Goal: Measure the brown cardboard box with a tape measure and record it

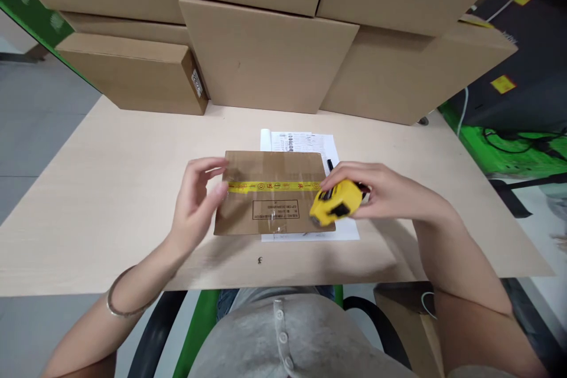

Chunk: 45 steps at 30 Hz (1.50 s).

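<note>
A flat cardboard box (274,168) lies on the table in front of me, with yellow printed tape (286,186) across its middle and a printed text frame on its near half. My right hand (376,189) is wrapped round a yellow and black tape measure (339,202), held over the box's right edge. No drawn-out blade can be made out. At the box's left edge is my left hand (197,198), its thumb and fingers apart, the tips close to the tape's end. Whether they press on the box, I cannot tell.
Printed paper sheets (328,144) lie partly under the box, with a black pen (330,164) beside it. Large cartons (266,56) stand along the back of the table (88,201), with a smaller carton (133,74) at the left. Cables (522,144) lie at the far right.
</note>
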### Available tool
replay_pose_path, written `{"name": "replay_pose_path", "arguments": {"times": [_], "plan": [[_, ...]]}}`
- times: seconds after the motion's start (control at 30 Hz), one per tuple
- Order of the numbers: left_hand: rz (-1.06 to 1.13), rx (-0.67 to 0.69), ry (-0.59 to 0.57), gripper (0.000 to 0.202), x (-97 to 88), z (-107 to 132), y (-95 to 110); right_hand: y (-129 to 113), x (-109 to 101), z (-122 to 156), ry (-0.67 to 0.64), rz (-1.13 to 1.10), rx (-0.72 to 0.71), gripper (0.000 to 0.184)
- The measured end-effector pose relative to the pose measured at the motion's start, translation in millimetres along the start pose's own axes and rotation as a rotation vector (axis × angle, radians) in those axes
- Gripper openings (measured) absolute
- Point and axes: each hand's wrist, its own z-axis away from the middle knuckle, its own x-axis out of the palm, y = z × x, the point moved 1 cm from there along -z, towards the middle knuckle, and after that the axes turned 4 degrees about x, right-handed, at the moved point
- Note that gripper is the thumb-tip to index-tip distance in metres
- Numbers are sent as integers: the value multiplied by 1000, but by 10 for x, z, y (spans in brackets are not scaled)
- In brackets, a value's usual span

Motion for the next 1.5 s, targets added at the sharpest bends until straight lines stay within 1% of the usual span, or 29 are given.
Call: {"name": "replay_pose_path", "arguments": {"times": [0.03,0.07,0.1,0.13,0.17,0.2,0.23,0.3,0.37,0.43,0.47,0.53,0.6,0.67,0.73,0.8,0.87,0.93,1.0,1.03,1.1,1.17,1.23,1.3,1.4,1.47,1.5], "plan": [[-6,-183,40,37,-15,-30,-113,127,-5,-1,90,-88,64,31],[15,-346,35,43,-16,-60,-213,254,8,-13,187,-199,133,29],[64,-486,-39,48,-1,-88,-292,374,43,-33,276,-322,194,28],[116,-578,-124,54,21,-114,-348,480,96,-60,346,-440,238,31],[167,-630,-192,57,44,-138,-383,566,162,-92,393,-542,261,38],[212,-648,-260,59,65,-158,-402,630,235,-124,417,-618,274,45],[244,-635,-306,60,81,-176,-413,671,307,-151,422,-668,283,50],[279,-553,-360,59,87,-207,-433,688,424,-173,422,-709,281,55],[288,-451,-361,57,62,-229,-468,642,484,-133,448,-747,278,54],[281,-330,-332,58,19,-242,-507,565,481,-35,514,-792,275,53],[275,-248,-313,63,-1,-247,-519,524,463,25,547,-810,275,55],[256,-30,-263,77,-28,-257,-525,445,408,141,573,-817,273,59],[194,208,-196,90,-35,-273,-515,373,353,217,537,-802,245,57],[78,401,-122,96,-28,-296,-515,313,314,238,493,-806,194,50],[-27,546,-56,93,-16,-316,-535,278,291,210,478,-848,148,44],[-70,643,-26,90,-10,-319,-573,274,265,162,483,-882,119,42],[-70,684,-72,92,-15,-300,-623,290,211,121,523,-884,90,44],[-54,682,-175,96,-32,-263,-676,289,124,94,612,-817,65,44],[-14,659,-264,103,-56,-224,-724,216,30,49,689,-649,31,39],[20,647,-289,109,-68,-208,-745,138,-4,5,694,-531,10,35],[97,623,-304,122,-85,-187,-779,-90,-27,-146,629,-282,-53,29],[160,607,-311,134,-90,-171,-808,-369,13,-372,534,-103,-128,29],[180,593,-321,141,-89,-149,-843,-631,95,-631,436,30,-216,35],[176,573,-314,141,-91,-115,-892,-824,188,-868,323,138,-270,35],[156,561,-287,135,-96,-58,-978,-965,292,-1091,152,248,-266,28],[133,561,-266,134,-96,-44,-1018,-985,318,-1140,93,315,-228,27],[112,543,-251,133,-93,-49,-1028,-982,318,-1141,88,358,-212,27]]}}
